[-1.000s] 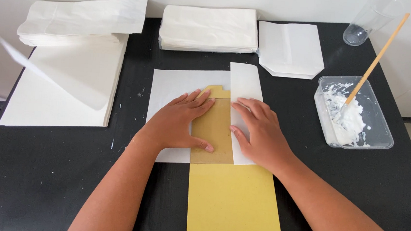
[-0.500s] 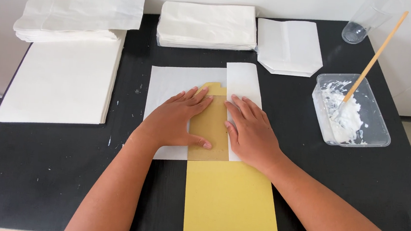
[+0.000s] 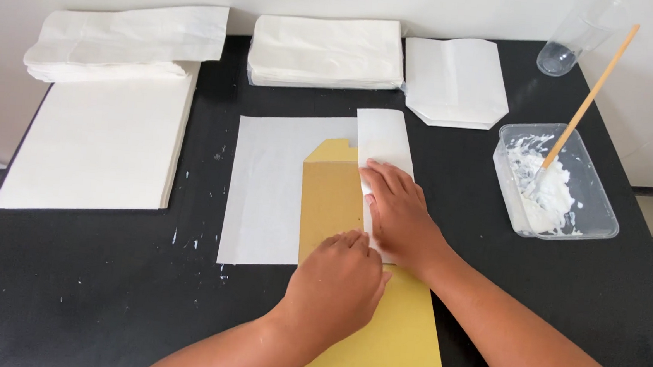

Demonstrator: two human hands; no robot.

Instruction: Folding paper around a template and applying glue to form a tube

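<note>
Right hand lies flat, fingers spread, pinning the folded white flap over the yellow template; left hand presses open-palmed at the crease's near end. Best keep pressure even, edge snug to the template. White sheet sits mid-table, paste tub off right.

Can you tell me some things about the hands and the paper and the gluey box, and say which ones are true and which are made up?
1. Both hands, the left hand and the right hand, rest on the paper. True.
2. The long template under the hands is blue. False: it is yellow-brown.
3. The wooden stick leans in the clear plastic tub that holds white paste. True.
4. The tub stands left of the hands. False: it stands to their right.
5. The right hand presses on the folded white flap. True.
6. The table is white. False: it is black.
</note>
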